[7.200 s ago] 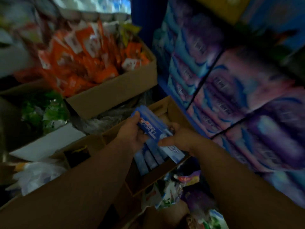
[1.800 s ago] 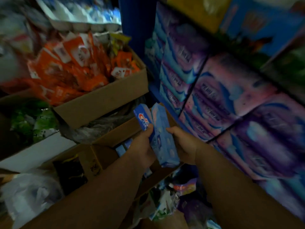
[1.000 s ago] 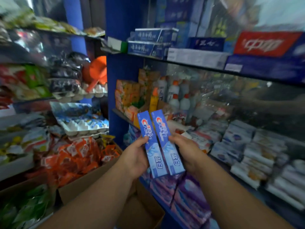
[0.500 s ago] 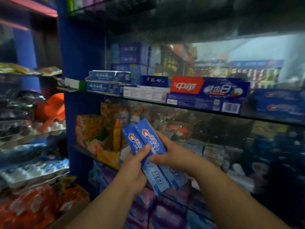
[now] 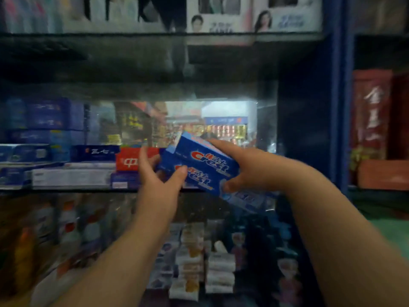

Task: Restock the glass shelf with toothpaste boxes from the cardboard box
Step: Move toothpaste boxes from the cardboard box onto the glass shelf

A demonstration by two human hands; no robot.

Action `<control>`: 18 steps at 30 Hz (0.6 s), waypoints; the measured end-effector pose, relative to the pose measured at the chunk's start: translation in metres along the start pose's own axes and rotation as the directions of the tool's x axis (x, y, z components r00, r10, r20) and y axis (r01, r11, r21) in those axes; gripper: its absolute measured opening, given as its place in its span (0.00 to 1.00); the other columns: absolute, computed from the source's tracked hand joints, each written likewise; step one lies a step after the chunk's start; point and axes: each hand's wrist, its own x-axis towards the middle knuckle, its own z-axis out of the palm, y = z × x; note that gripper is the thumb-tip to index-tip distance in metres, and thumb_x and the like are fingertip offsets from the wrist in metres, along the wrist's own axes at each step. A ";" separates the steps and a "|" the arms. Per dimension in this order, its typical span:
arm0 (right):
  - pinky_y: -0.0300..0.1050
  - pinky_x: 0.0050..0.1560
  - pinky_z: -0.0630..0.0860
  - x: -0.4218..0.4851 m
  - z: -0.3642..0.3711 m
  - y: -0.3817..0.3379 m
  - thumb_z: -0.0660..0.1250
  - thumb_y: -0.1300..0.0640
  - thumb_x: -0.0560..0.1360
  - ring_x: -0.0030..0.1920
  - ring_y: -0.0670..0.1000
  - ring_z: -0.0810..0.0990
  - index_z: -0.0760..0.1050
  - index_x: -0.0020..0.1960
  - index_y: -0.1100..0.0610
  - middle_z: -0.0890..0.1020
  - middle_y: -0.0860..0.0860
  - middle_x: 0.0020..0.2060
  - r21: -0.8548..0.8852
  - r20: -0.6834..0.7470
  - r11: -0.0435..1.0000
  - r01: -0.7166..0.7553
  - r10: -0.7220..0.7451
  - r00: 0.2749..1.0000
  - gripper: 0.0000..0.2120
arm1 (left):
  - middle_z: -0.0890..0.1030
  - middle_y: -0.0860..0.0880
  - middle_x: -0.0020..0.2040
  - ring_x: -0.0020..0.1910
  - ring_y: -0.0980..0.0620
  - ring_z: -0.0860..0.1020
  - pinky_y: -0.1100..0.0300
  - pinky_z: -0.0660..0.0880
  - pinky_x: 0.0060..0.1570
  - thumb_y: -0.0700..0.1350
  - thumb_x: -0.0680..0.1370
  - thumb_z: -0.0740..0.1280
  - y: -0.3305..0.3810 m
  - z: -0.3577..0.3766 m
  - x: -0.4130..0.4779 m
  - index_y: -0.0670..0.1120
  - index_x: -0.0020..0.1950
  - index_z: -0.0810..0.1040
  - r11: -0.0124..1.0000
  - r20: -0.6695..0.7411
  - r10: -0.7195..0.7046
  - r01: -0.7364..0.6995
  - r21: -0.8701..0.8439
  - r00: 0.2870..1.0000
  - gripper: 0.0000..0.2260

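Two blue toothpaste boxes (image 5: 208, 165) are held together between my hands at the height of the glass shelf (image 5: 66, 189). They lie nearly level, tilted down to the right. My left hand (image 5: 155, 176) grips their left end, thumb on the front face. My right hand (image 5: 245, 169) clamps their right part, fingers on top and thumb underneath. Another blue box (image 5: 247, 199) shows just below my right hand. The cardboard box is out of view.
The glass shelf holds a red toothpaste box (image 5: 128, 160), a white one (image 5: 70, 178) and stacked blue ones (image 5: 44, 120) on its left. A blue upright (image 5: 340, 107) bounds the shelf on the right. Bottles and small packs fill the lower shelf (image 5: 199, 262).
The view has swung up from the cardboard box to the shelves. Both hands have raised the two toothpaste boxes to the glass shelf and turned them from upright to almost level.
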 end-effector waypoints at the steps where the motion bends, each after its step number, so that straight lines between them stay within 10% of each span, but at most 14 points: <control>1: 0.47 0.51 0.75 -0.005 -0.015 0.009 0.74 0.56 0.69 0.51 0.49 0.78 0.46 0.73 0.30 0.76 0.42 0.54 -0.052 -0.005 0.998 -0.033 0.033 0.999 0.47 | 0.70 0.55 0.67 0.64 0.54 0.74 0.48 0.71 0.65 0.44 0.76 0.69 -0.001 0.012 0.002 0.56 0.76 0.55 0.991 0.048 0.037 -0.043 0.125 0.998 0.33; 9: 0.47 0.51 0.71 0.012 -0.057 0.089 0.73 0.56 0.69 0.49 0.50 0.73 0.46 0.71 0.27 0.77 0.46 0.56 -0.380 0.070 0.902 -0.205 0.248 0.966 0.48 | 0.62 0.51 0.76 0.70 0.49 0.66 0.61 0.64 0.60 0.51 0.78 0.64 -0.010 0.106 0.004 0.50 0.79 0.45 0.837 0.328 -0.226 0.010 0.548 0.917 0.36; 13: 0.50 0.54 0.71 0.035 -0.038 0.114 0.71 0.60 0.71 0.50 0.49 0.71 0.48 0.73 0.30 0.75 0.48 0.61 -0.360 0.196 0.915 -0.185 0.268 0.943 0.46 | 0.74 0.50 0.64 0.59 0.49 0.75 0.55 0.73 0.57 0.49 0.78 0.65 -0.018 0.122 0.023 0.52 0.72 0.62 0.760 0.365 -0.322 0.009 0.650 0.874 0.24; 18: 0.55 0.65 0.69 0.076 -0.017 0.145 0.71 0.41 0.70 0.66 0.57 0.70 0.48 0.73 0.29 0.67 0.51 0.72 -0.384 0.162 0.900 -0.206 0.285 0.945 0.41 | 0.77 0.50 0.59 0.54 0.49 0.77 0.55 0.75 0.54 0.48 0.78 0.64 -0.035 0.133 0.040 0.55 0.69 0.63 0.700 0.335 -0.352 0.008 0.714 0.874 0.21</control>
